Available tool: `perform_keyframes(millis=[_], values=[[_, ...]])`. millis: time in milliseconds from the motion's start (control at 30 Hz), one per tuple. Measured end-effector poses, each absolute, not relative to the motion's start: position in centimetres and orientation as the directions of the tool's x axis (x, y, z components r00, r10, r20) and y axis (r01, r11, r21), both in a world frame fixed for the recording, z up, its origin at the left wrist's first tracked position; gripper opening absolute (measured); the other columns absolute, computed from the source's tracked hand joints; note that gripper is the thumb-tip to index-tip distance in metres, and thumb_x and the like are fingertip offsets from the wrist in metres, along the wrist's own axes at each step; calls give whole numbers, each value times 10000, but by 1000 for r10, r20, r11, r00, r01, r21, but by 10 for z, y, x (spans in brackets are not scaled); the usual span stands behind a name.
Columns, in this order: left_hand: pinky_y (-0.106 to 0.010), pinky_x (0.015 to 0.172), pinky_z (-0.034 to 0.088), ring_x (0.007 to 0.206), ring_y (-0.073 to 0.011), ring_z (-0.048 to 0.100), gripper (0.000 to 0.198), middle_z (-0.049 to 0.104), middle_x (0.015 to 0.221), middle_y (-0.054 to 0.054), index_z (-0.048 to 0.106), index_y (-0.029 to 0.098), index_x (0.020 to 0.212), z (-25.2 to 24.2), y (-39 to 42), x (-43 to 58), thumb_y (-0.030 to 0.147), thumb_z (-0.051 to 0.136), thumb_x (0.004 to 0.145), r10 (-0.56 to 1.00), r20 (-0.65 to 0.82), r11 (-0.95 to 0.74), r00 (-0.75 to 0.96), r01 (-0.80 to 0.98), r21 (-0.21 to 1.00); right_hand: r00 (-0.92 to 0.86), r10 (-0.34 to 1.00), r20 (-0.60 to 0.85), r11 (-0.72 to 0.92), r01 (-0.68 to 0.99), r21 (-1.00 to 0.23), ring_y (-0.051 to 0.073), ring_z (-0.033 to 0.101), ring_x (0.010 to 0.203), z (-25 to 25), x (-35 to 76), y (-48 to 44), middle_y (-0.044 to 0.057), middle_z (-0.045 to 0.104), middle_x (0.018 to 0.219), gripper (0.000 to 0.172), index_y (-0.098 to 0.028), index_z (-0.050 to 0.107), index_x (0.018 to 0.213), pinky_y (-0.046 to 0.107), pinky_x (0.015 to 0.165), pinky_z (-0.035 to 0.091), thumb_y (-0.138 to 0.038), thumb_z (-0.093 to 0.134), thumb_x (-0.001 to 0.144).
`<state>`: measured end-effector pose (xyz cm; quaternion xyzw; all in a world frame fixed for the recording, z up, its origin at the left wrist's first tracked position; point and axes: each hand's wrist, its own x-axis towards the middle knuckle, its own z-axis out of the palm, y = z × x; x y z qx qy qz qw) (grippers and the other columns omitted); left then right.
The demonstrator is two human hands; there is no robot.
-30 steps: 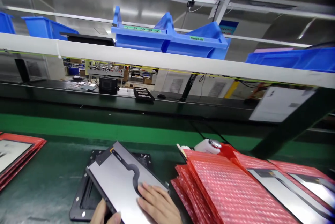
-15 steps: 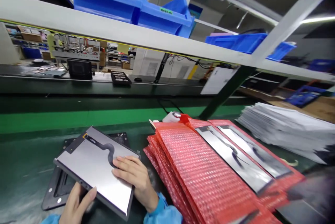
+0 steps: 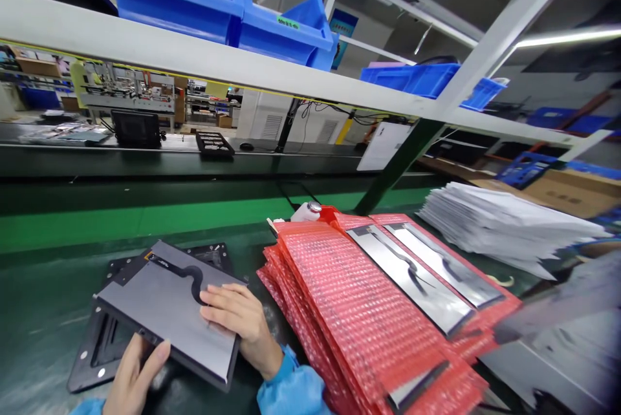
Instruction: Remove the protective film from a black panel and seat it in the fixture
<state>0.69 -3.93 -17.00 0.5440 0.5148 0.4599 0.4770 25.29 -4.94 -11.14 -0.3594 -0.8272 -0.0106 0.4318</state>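
Lowered panel apparently hovers over black tray.

Left hand, bottom left, pinches, thumb on top. Right hand, bottom middle, lies flat, palm down.

My work surface is a dark green bench mat, bordered on its far side by a brighter green strip. Lying directly on the mat, from my left to my right, are a black fixture plate set flat near the front edge, a fanned stack of red bubble-wrap bags close beside it with a small white bottle standing at the stack's far end, and a stack of white sheets further right. Above the bench, a grey shelf beam carries blue bins.
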Motion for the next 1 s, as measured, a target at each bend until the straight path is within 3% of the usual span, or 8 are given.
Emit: perform_keyframes(millis=[200,333,433,533,667,800,900,1000], values=[[-397,1070,426,1193,-335,566,604,719,1080,-83,664,169,1065,-173,-39,4,610,725,657,996,-51,39,77,138,990,-365,589,721,740,602,-301,135,545,1227,-114,251,-49,14,646,1244,206,-247,655,1120,336,1045,420,-186,627,925],[-432,1119,375,1284,-350,494,742,654,1252,-97,571,168,1270,-174,-44,9,618,697,694,997,-62,55,49,143,988,-329,595,733,735,590,-332,140,584,1180,-115,250,-48,-3,665,1211,217,-277,665,1114,337,1019,448,-194,642,914],[-408,1133,368,1306,-308,487,796,548,1403,-77,362,215,1460,-162,-50,21,616,579,808,999,-48,48,23,35,998,-162,674,721,695,471,-543,162,635,1105,-113,249,-48,-7,695,1147,194,-306,704,1068,350,995,480,-222,664,898],[-395,1120,387,1292,-263,511,678,515,1437,-65,242,268,1507,-143,-52,31,537,444,919,975,134,-117,176,-104,988,100,745,660,602,324,-729,203,658,1059,-112,249,-42,31,709,1105,163,-277,728,1045,368,941,526,-299,652,903],[-330,1138,344,1261,-226,544,458,613,1333,-40,502,299,1368,-129,-53,37,400,512,922,876,336,-379,346,64,923,502,662,556,499,257,-827,225,668,990,-110,248,-15,104,705,1067,294,-156,674,1126,392,911,531,-359,592,928],[-312,1107,381,1279,-243,524,418,589,1360,-47,595,305,1286,-118,-64,59,338,607,870,732,386,-557,561,167,813,734,517,441,499,161,-852,225,611,1086,-94,239,14,123,645,1193,473,-117,541,1277,411,1006,453,-387,617,896],[-312,991,472,1149,-244,599,292,639,1226,-85,655,255,1149,-105,-75,86,364,529,910,764,374,-493,526,101,864,750,526,401,512,98,-853,226,613,1074,-79,230,20,121,645,1189,482,-108,546,1246,394,999,454,-401,636,873],[-301,829,517,953,-233,642,278,651,973,-59,636,203,933,-100,-81,106,414,455,930,861,233,-240,452,-43,970,724,573,383,501,61,-864,234,638,1010,-71,224,17,119,683,1089,443,-81,600,1130,382,963,474,-403,674,835]])
